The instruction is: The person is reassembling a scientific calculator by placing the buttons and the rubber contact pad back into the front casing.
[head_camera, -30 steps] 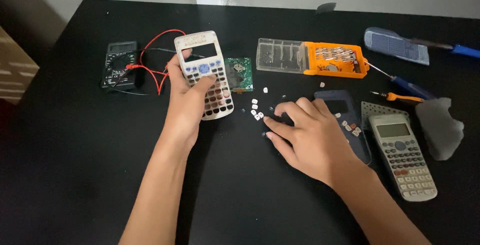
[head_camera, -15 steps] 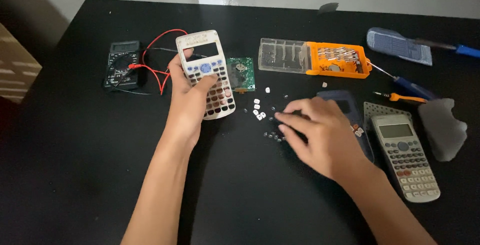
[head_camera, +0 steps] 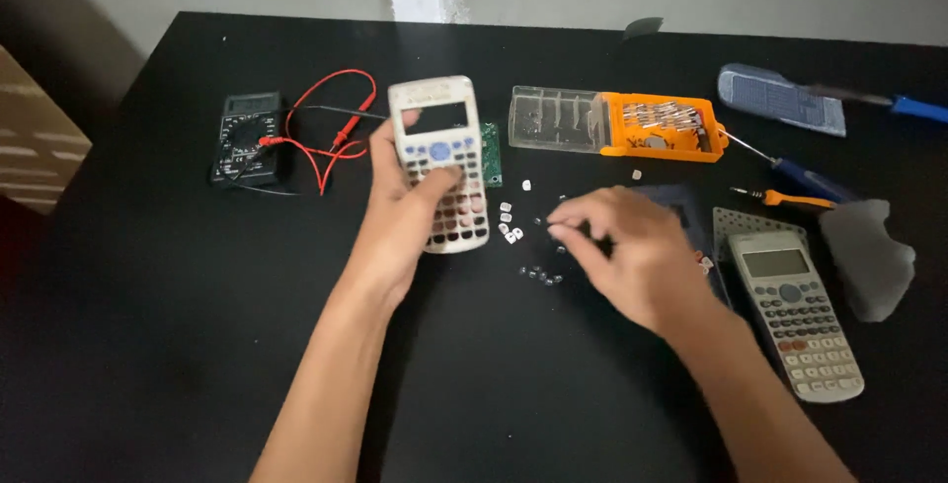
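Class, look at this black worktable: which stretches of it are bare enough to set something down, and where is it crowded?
Bare: the table's near-left stretch, below the multimeter and left of the left hand holding a calculator; also the near strip between both forearms. Crowded: small loose keys by the right hand, and the right side with the bit case, screwdrivers and second calculator.

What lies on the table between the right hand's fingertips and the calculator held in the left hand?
Only a few loose small keys on the black table lie between the right hand and the calculator in the left hand.
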